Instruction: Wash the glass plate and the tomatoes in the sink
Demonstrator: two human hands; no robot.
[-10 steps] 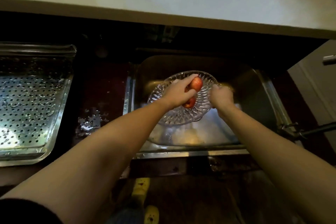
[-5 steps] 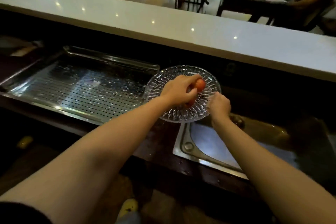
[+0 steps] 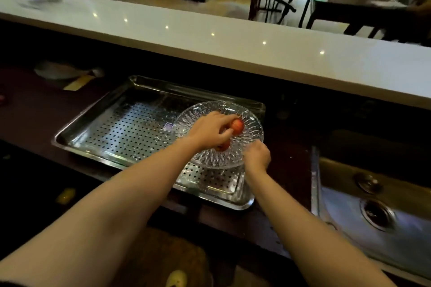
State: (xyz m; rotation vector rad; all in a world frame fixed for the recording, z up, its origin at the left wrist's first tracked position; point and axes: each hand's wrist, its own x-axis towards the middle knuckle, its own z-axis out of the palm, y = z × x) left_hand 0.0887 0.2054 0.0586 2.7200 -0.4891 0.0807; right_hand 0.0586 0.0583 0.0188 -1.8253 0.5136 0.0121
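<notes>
A dark counter (image 3: 289, 165) runs below a pale glossy ledge (image 3: 233, 53), bearing a perforated steel tray (image 3: 121, 130), with a steel sink (image 3: 345, 223) to the right. Both bare arms reach forward: the left hand (image 3: 208, 131) arches over the round, ribbed glass plate (image 3: 255, 134), fingers curled round two red tomatoes (image 3: 238, 126) in it. The right hand (image 3: 256, 155) pinches the plate's near rim; the plate is over the tray's right end, apart from the sink.
</notes>
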